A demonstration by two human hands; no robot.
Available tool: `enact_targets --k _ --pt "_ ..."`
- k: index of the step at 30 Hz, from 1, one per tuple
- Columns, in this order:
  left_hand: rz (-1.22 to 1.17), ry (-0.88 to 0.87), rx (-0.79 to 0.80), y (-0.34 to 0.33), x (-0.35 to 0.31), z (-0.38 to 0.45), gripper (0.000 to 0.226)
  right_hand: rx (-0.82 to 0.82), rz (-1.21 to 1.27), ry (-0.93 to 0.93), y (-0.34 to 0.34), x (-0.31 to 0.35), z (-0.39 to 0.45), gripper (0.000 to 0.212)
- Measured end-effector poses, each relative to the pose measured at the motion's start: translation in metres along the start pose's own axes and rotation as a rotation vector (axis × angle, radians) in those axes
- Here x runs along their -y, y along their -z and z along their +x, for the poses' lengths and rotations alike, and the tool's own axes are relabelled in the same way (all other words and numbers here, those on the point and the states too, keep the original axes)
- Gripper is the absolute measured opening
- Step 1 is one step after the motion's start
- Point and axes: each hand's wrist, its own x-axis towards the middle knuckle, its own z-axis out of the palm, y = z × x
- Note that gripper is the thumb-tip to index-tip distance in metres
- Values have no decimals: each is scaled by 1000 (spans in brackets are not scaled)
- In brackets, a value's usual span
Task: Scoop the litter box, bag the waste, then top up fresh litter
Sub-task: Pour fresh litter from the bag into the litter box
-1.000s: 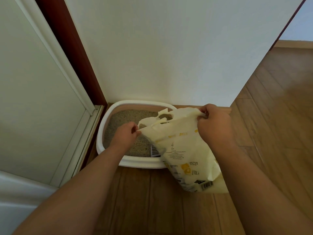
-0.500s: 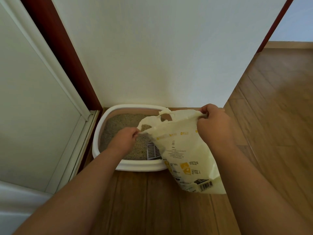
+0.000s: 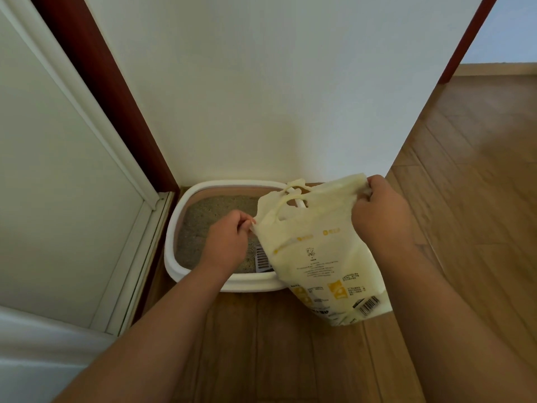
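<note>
While the litter box (image 3: 174, 251) sits on the wood floor (image 3: 465, 199) against the white wall (image 3: 261, 97), a pale yellow litter bag (image 3: 322, 257) stands tilted at its right end, partly over the rim. Both hands hold the bag's top. At the corner over the box, the left hand (image 3: 225, 245) pinches the bag. Past the box's right end, the right hand (image 3: 380, 212) grips the other corner. Grey litter (image 3: 209, 216) fills the box, and a white scoop (image 3: 261, 258) peeks out beside the bag.
</note>
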Motion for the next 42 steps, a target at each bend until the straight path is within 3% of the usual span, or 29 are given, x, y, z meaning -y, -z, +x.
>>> enact_targets --k 12,16,21,28,31,34,37,40,42 --pt "-54 -176 -104 16 -46 -49 14 -68 136 -169 23 -16 8 28" --pt "-65 -162 -124 13 -41 -41 14 -42 158 -209 27 -24 11 36" --pt "-18 -133 -81 0 -41 -31 12 31 89 -236 31 -36 18 21" --pt "8 -115 -40 -22 -49 -22 11 80 3 -277 23 -50 23 31" --pt "-5 -118 -32 -23 -50 -18 14 51 -29 -211 21 -48 24 31" --pt "-15 -125 0 -24 -53 -17 32 39 -119 -97 21 -45 22 42" --pt "14 -153 13 -25 -54 -18 25 122 -233 13 20 -33 18 50" --pt "11 -164 10 -28 -53 -17 16 269 -261 99 8 -26 15 40" --pt "-9 -146 11 -30 -53 -15 14 319 -241 98 3 -25 16 17"
